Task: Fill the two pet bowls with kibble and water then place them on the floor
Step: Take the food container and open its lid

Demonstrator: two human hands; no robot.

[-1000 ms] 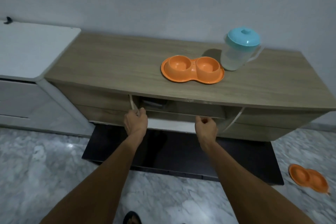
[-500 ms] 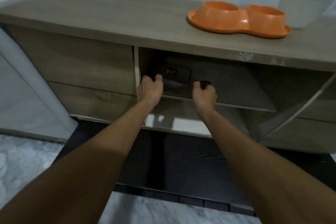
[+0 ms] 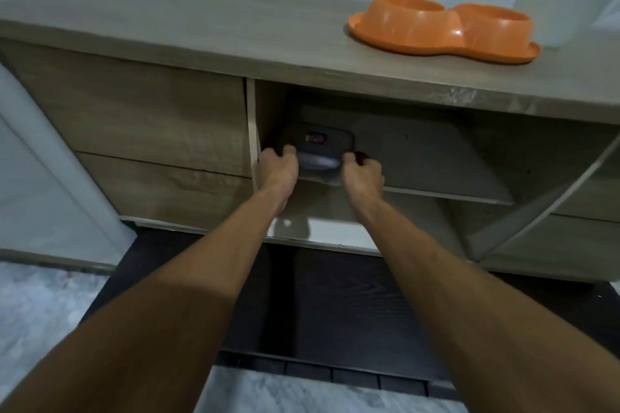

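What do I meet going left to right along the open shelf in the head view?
In order: wooden panels → left hand → grey container, gripped at its sides by both hands → right hand → bare shelf → open door.

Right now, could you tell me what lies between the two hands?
In the head view, a dark container, gripped by the left hand and right hand.

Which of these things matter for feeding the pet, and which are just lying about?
For the job: orange double bowl; translucent jug; grey lidded box, gripped by left hand and right hand, contents unseen.
Just there: wooden cabinet; white unit; dark floor panel.
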